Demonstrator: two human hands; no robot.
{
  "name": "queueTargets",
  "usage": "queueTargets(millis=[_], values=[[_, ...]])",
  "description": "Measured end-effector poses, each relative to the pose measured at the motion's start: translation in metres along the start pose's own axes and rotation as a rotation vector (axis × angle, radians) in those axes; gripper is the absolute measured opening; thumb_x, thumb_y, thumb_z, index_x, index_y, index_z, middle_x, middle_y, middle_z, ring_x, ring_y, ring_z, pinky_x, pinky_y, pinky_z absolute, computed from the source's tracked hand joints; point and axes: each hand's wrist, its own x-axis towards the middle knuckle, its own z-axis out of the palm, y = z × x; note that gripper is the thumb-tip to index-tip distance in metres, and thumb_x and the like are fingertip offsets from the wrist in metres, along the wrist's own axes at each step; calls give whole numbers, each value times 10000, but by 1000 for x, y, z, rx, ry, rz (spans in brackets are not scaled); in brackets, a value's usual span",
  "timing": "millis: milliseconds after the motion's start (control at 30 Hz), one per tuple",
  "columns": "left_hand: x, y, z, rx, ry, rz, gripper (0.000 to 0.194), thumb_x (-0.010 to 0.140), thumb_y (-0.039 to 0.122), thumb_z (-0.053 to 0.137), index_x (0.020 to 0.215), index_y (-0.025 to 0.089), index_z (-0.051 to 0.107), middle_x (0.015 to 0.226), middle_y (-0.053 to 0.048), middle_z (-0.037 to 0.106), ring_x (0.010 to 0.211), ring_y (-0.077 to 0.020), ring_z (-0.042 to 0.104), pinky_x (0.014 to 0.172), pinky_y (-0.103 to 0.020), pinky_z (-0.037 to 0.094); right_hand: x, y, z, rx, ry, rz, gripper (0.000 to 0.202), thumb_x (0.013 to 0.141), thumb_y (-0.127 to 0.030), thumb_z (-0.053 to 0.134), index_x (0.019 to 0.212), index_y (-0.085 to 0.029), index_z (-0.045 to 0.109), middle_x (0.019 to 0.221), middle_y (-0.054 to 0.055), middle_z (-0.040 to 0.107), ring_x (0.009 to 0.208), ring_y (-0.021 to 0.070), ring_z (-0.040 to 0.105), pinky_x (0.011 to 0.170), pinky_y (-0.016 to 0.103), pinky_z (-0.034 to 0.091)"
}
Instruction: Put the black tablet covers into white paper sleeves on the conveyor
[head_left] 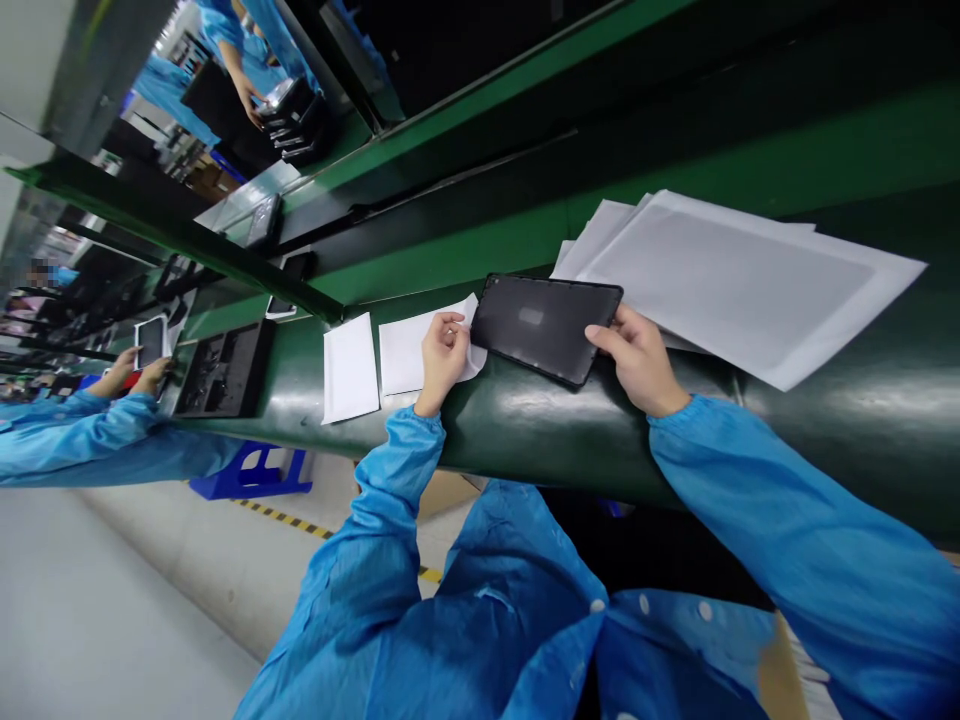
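In the head view my right hand grips the right end of a black tablet back cover, thumb on top and fingers beneath. The cover lies tilted over the bench, dark inner side up, with a small pale rectangle near its middle. At the cover's left end, my left hand is closed, its fingertips pinching the lifted edge of a thin white sleeve. This sleeve rests on the green bench and curls up beside the cover. Part of the grip is hidden behind my fingers.
Large white sleeves are piled at right. Another white sleeve lies left, before a black tray. A green post slants across the bench. A co-worker's hands hold a device at far left; another person stands behind.
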Motion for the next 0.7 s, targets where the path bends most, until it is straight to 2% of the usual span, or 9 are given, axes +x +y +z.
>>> queueTargets(millis=[200,400,600,700], values=[[-2,6,3,52,25,58,215,972,394,723,1033,202,645,764,34,596,527,-67,462,522,-211,327,-1,-8,2,22,-103,40,375,846,-500,793,1115,-241,754,951,33,768,833,249,705,796,398,602],[-6,22,7,103,-45,136,218,1011,418,694,1055,208,659,709,49,567,539,-81,473,541,-217,355,-2,-11,2,43,-187,81,398,839,-537,817,1098,-239,771,955,41,787,849,257,714,800,403,612],[-22,43,27,83,-185,220,275,1061,486,644,1062,212,671,766,24,635,557,-79,492,545,-217,383,-3,-18,2,72,-345,185,643,826,-674,870,1261,-228,714,853,30,748,728,223,696,669,358,608],[-27,50,33,65,-223,238,285,1081,484,619,1047,205,671,789,11,658,562,-77,501,550,-217,398,-4,-22,2,85,-384,200,709,830,-706,868,1299,-205,689,842,31,731,707,209,691,659,348,616]])
